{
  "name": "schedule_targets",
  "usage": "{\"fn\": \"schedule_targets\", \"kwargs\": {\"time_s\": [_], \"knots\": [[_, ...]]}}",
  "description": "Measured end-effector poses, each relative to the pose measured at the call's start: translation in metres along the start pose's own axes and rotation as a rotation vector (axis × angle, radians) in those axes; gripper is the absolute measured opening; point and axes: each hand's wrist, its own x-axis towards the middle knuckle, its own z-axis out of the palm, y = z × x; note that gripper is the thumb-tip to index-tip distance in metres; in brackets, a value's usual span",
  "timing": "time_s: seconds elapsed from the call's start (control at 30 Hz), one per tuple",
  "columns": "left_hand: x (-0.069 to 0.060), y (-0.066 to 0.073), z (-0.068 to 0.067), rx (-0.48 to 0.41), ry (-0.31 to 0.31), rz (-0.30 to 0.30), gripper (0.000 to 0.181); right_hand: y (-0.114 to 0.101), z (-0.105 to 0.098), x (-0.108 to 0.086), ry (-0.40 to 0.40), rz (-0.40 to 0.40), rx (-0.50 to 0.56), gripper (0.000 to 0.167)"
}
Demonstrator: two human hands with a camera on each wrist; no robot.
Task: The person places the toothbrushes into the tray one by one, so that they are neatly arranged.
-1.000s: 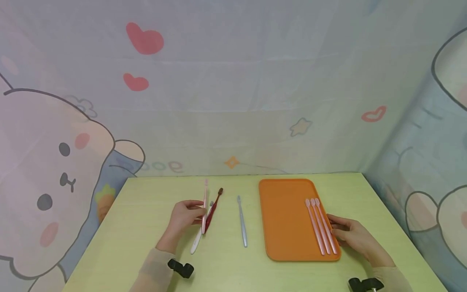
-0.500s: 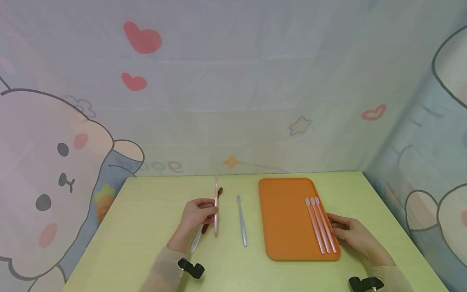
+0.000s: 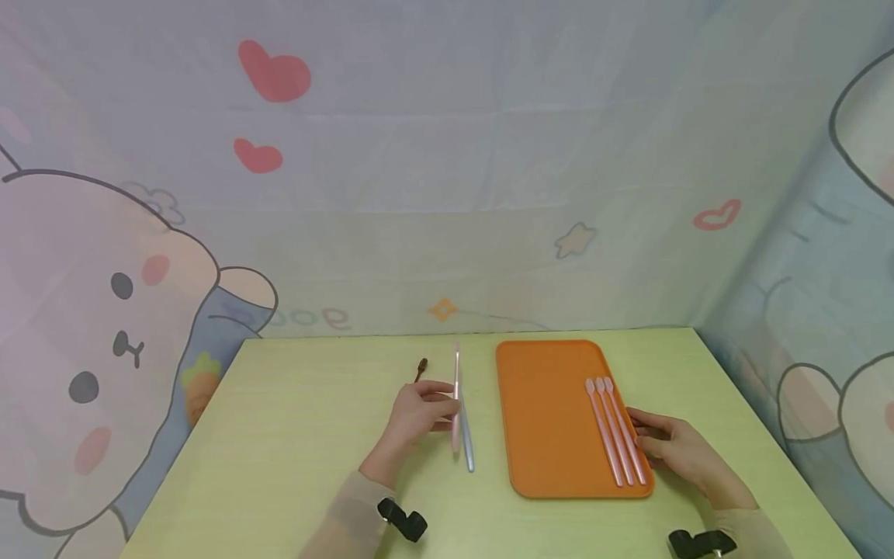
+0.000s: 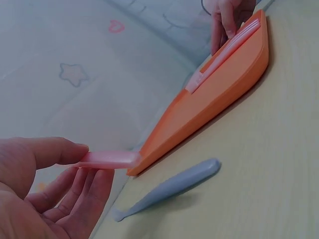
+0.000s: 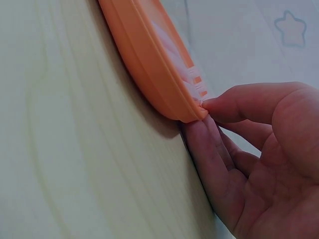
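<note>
Two hands are working over the pale yellow-green worktop [image 3: 293,442] as I am following along from my remote station. I am seeing the left hand [image 3: 417,413] pinching a pink toothbrush [image 4: 112,159] between thumb and fingers, the brush head pointing away from the person. In the head view this brush is partly overlapping the grey-blue toothbrush [image 3: 467,442]; in the left wrist view I am finding it raised above the surface, apart from the grey-blue one, which is lying on the worktop. A dark red toothbrush [image 3: 422,366] is showing only its upper end just beyond the left hand. The right hand [image 3: 673,450] is gripping the orange tray [image 3: 548,435] by its right edge, the thumb pressing the rim. Inside that tray, three pink toothbrushes [image 3: 616,435] are lying side by side along the right edge, near those fingers. Behind everything, a printed cloth [image 3: 419,171] is hanging.
</note>
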Motion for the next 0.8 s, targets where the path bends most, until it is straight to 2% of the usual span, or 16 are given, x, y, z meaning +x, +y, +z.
{"fn": "schedule_targets", "kwargs": {"time_s": [0.23,0.43,0.8], "knots": [[-0.001,-0.003,0.03,0.016,-0.041,-0.003,0.035,-0.003,0.001,-0.002,-0.007,-0.004,0.009,0.064],[-0.001,-0.007,0.051,-0.006,-0.079,-0.003,0.034,-0.003,0.0,-0.003,-0.005,-0.004,-0.001,0.064],[-0.005,-0.01,0.086,-0.032,-0.1,-0.009,0.032,0.0,-0.002,-0.005,-0.004,-0.008,0.011,0.065]]}}
